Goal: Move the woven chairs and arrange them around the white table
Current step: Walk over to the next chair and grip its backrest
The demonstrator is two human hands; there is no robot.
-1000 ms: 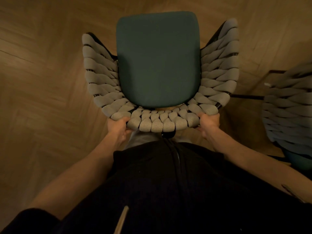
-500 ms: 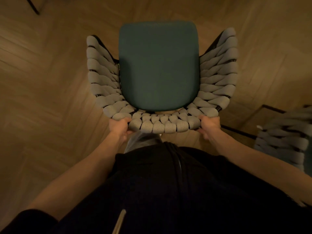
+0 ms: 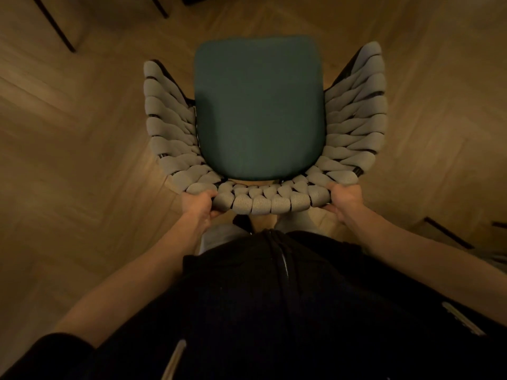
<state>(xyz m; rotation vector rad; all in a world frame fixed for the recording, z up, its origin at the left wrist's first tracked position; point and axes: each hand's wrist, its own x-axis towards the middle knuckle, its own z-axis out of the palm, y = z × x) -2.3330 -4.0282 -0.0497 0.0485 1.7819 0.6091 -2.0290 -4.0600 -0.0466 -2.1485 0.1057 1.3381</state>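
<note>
A woven chair (image 3: 354,127) with thick grey rope weave and a dark teal seat cushion (image 3: 259,105) fills the middle of the head view, seen from straight above. My left hand (image 3: 199,205) grips the left end of its curved backrest. At the right end of the same backrest my right hand (image 3: 344,200) is closed on the weave. The chair's legs are hidden under the seat. No white table shows in this frame.
Wooden herringbone floor (image 3: 68,174) lies all around. Thin dark furniture legs (image 3: 53,23) stand at the top left. At the right edge only the dark frame bars (image 3: 447,235) of another chair remain in view. My dark clothing fills the bottom.
The held chair has travelled across the floor with me: the second woven chair at the right has slid almost out of view, and dark furniture legs have appeared at the top left.
</note>
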